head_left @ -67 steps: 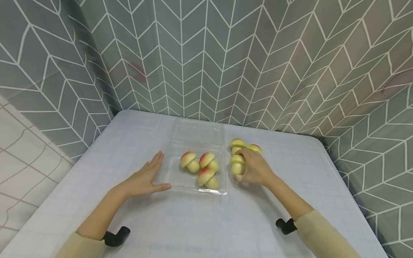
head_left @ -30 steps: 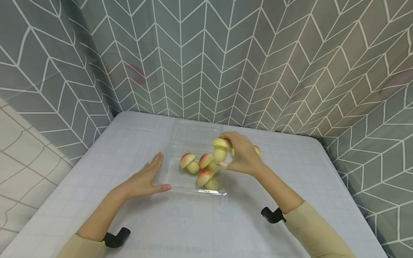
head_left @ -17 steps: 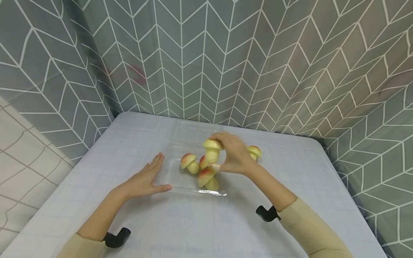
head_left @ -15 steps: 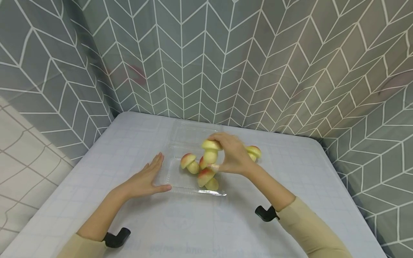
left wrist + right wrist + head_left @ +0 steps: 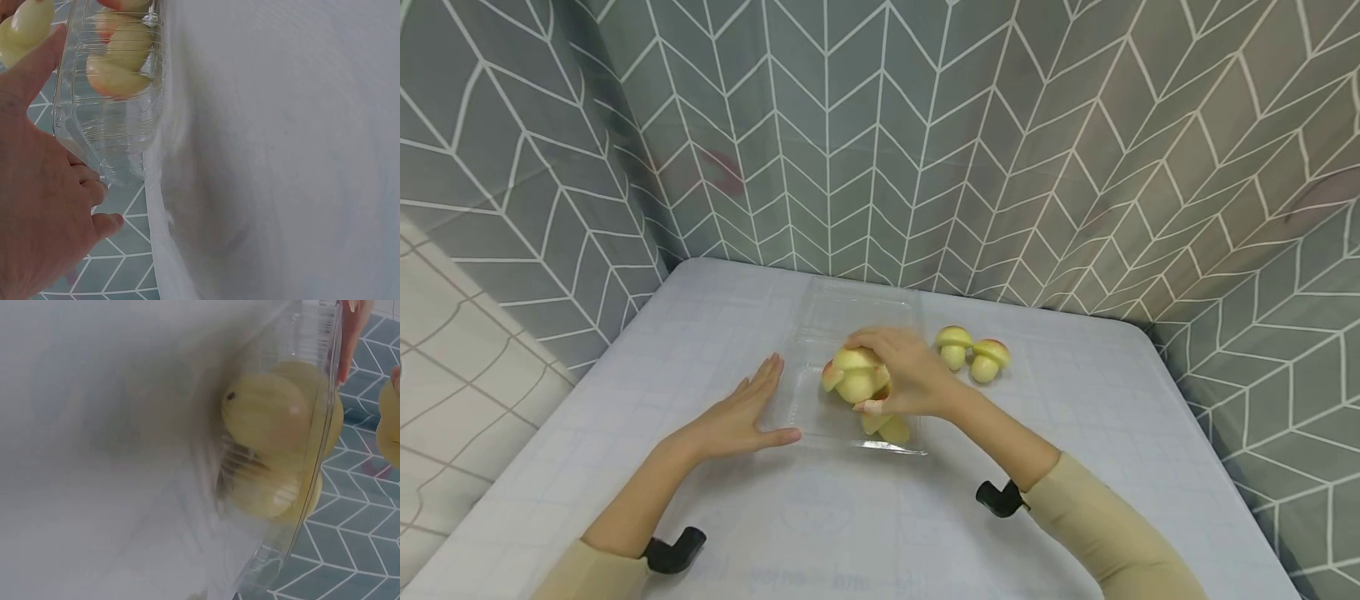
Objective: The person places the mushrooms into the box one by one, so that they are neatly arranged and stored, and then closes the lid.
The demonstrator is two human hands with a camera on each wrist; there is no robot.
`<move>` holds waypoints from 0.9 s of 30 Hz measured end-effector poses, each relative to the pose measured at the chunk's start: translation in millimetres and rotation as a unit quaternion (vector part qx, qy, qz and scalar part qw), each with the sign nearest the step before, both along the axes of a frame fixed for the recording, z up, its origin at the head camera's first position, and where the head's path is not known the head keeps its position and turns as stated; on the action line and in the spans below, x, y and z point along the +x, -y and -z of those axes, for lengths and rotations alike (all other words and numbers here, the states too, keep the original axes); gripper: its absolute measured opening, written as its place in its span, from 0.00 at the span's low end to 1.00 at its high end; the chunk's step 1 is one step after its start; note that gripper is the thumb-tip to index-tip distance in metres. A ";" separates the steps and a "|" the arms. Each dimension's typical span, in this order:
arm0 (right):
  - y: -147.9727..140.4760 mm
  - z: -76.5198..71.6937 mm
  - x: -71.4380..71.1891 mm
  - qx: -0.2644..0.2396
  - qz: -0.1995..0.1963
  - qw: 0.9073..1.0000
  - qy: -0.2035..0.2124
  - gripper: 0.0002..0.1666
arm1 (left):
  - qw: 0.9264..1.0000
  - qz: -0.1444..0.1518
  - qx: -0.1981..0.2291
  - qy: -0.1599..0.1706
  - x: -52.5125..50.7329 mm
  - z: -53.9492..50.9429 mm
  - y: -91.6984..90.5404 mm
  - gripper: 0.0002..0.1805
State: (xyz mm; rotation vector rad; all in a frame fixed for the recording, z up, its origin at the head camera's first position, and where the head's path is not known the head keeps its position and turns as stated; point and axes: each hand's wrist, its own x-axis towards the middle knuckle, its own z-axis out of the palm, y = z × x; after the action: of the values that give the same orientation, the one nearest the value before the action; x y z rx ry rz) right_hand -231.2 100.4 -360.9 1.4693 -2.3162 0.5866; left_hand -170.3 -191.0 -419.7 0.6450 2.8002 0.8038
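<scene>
My right hand (image 5: 906,373) grips a yellow mushroom-shaped piece (image 5: 856,385) above the clear plastic container (image 5: 797,412), whose lid (image 5: 857,308) lies folded back. Under that hand sit several red-and-yellow mushroom pieces (image 5: 893,429), partly hidden. In the right wrist view the held piece (image 5: 390,428) hangs beyond the container wall. Straight and spread, the fingers of my left hand (image 5: 737,417) rest at the container's left edge. The left wrist view has this hand (image 5: 50,206) beside the container (image 5: 119,122), with pieces (image 5: 115,78) visible through its wall.
Two more mushroom pieces, one (image 5: 953,346) beside another (image 5: 988,360), stand on the white-covered table (image 5: 1075,400) right of the container. A patterned curtain (image 5: 865,150) hangs behind the table's far edge.
My right hand took a mushroom piece from the group on the right and carried it left, over the container. The left hand has hardly moved.
</scene>
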 end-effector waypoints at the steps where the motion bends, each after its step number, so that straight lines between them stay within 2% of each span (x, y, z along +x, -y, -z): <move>1: 1.8 0.8 0.6 0.004 -0.002 1.000 -0.001 0.47 | 1.000 0.000 -0.001 -0.001 -0.1 0.1 -0.2 0.62; 7: 12.8 4.2 2.8 0.028 -0.014 0.999 0.019 0.46 | 1.000 0.003 -0.001 -0.008 -0.8 0.0 -0.6 0.62; 14: 22.8 8.7 4.2 0.096 -0.033 0.994 0.050 0.43 | 1.000 0.003 0.002 -0.006 -0.8 0.1 0.0 0.63; 19: 28.6 12.3 2.3 0.141 -0.054 0.987 0.049 0.44 | 1.000 0.004 0.006 -0.007 -0.3 -0.5 0.5 0.63; 27: 29.8 16.8 -0.4 0.176 -0.082 0.979 0.056 0.43 | 1.000 0.002 0.003 -0.006 -0.5 0.5 0.7 0.63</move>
State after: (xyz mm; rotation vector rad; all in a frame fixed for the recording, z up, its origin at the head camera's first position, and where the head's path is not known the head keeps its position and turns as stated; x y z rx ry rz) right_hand -231.6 70.6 -377.7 1.8416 -2.4986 0.3152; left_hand -170.8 -191.6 -420.2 0.6583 2.8067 0.8111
